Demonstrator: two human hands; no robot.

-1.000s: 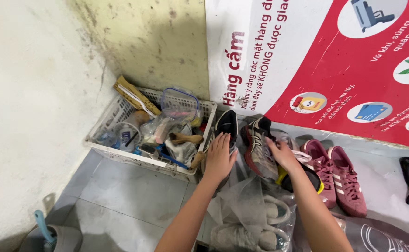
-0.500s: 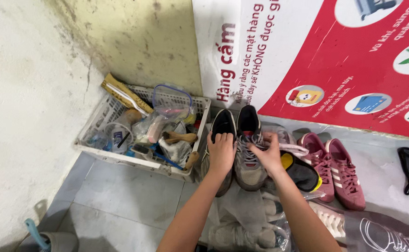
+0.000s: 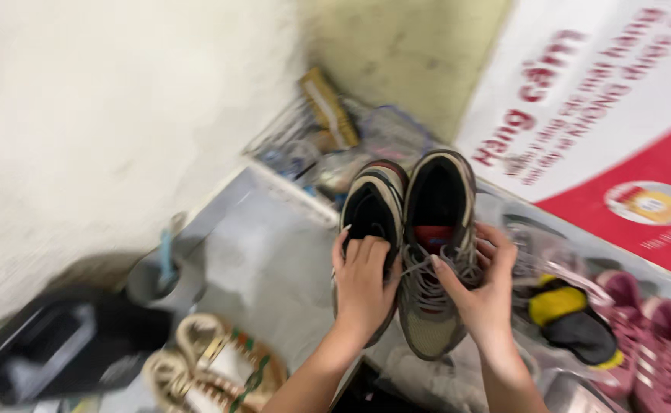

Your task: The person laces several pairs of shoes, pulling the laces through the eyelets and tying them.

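I hold a pair of worn grey-beige sneakers with black insides side by side, lifted off the floor, heels away from me. My left hand (image 3: 364, 279) grips the left sneaker (image 3: 371, 205) over its tongue. My right hand (image 3: 482, 287) holds the right sneaker (image 3: 436, 229) by its laces and side. The frame is blurred by motion.
A white wire basket (image 3: 305, 141) of clutter stands in the corner behind. Pink sneakers (image 3: 649, 336) and a black-and-yellow item (image 3: 569, 317) lie at right below a red-and-white poster (image 3: 618, 115). A beige sandal (image 3: 213, 367) and a black object (image 3: 60, 348) lie at lower left.
Both hands have raised the pair of sneakers off the floor and closer to me. The view has swung left and tilted, showing more wall and the lower-left items.
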